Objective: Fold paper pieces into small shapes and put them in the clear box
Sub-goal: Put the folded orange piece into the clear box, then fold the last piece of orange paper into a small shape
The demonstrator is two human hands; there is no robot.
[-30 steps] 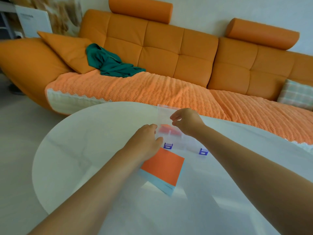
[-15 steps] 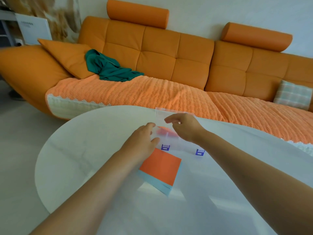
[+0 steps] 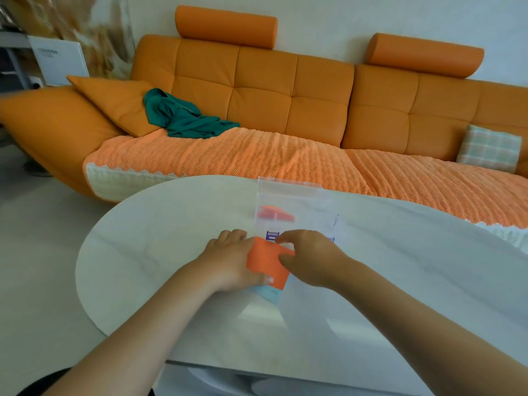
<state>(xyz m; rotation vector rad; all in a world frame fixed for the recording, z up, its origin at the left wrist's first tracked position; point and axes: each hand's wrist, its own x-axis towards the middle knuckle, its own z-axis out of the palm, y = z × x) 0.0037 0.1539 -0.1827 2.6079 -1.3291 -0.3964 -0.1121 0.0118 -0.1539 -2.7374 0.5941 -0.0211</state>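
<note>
A clear plastic box with blue latches stands on the white table, its lid open. Inside lies a folded orange paper shape. Just in front of the box a stack of square paper sits on the table, an orange sheet on top and a light blue sheet under it. My left hand rests on the stack's left edge, thumb on the orange sheet's near corner. My right hand touches the orange sheet's right side, fingers curled over it.
A long orange sofa runs behind the table, with a green cloth, an orange cushion and a checked pillow on it. The table's rounded edge drops to pale floor on the left.
Both hands have left the clear box and come back toward me onto the orange sheet. The camera has tilted, so the box sits higher in view.
</note>
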